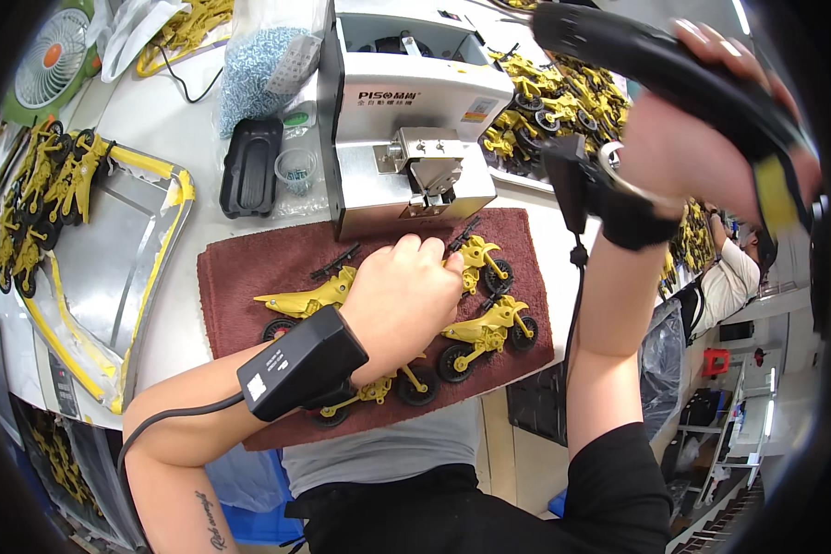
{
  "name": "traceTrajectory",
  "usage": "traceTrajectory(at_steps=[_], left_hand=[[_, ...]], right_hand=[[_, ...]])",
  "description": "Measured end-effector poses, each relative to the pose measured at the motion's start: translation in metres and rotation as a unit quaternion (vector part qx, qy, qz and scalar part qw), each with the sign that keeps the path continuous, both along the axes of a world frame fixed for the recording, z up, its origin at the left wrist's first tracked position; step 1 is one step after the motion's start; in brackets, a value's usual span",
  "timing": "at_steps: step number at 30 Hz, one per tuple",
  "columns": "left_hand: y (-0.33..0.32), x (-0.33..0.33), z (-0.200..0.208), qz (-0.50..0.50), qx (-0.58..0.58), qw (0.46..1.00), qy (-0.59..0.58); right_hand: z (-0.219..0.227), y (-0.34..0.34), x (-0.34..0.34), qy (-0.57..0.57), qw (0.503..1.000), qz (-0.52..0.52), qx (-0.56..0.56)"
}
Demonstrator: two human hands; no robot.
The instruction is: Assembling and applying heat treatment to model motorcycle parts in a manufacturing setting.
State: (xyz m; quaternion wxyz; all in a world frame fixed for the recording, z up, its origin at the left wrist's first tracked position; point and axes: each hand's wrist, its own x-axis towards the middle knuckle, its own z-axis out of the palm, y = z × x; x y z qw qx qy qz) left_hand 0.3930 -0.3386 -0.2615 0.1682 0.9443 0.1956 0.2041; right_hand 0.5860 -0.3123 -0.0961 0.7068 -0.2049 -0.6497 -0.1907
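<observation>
Left hand [406, 291] over yellow toy motorbikes [485, 332], near white-labelled machine [406, 111]

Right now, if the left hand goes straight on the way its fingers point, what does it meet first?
Probably the metal fixture on the front of the grey machine; the left hand points up toward it, though depth is unclear.
</observation>
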Motion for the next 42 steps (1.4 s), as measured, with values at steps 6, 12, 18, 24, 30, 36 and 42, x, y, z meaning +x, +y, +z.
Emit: traceTrajectory(at_steps=[6, 12, 18, 24, 30, 36, 42], left_hand=[[0.002, -0.002, -0.007, 0.013, 0.010, 1.000, -0.003], [0.001, -0.003, -0.006, 0.016, 0.015, 1.000, -0.008], [0.001, -0.002, -0.004, 0.007, 0.016, 1.000, -0.013], [0.001, -0.003, -0.006, 0.010, 0.008, 1.000, -0.009], [0.000, -0.001, -0.005, 0.005, 0.010, 1.000, -0.012], [-0.001, -0.005, -0.007, 0.031, 0.047, 0.998, 0.032], [-0.001, -0.004, -0.009, 0.038, 0.062, 0.997, 0.004]], right_hand=[[-0.015, 0.021, 0.000, 0.070, 0.900, 0.349, -0.253], [0.018, -0.029, -0.005, 0.093, 0.868, 0.376, -0.311], [-0.005, -0.027, -0.032, -0.012, 0.800, 0.427, -0.421], [-0.026, -0.019, -0.076, 0.137, 0.855, 0.363, -0.344], [-0.029, -0.017, -0.083, 0.268, 0.847, 0.299, -0.348], [-0.034, -0.042, -0.047, 0.087, 0.784, 0.417, -0.451], [-0.058, -0.074, -0.023, 0.091, 0.837, 0.347, -0.413]])
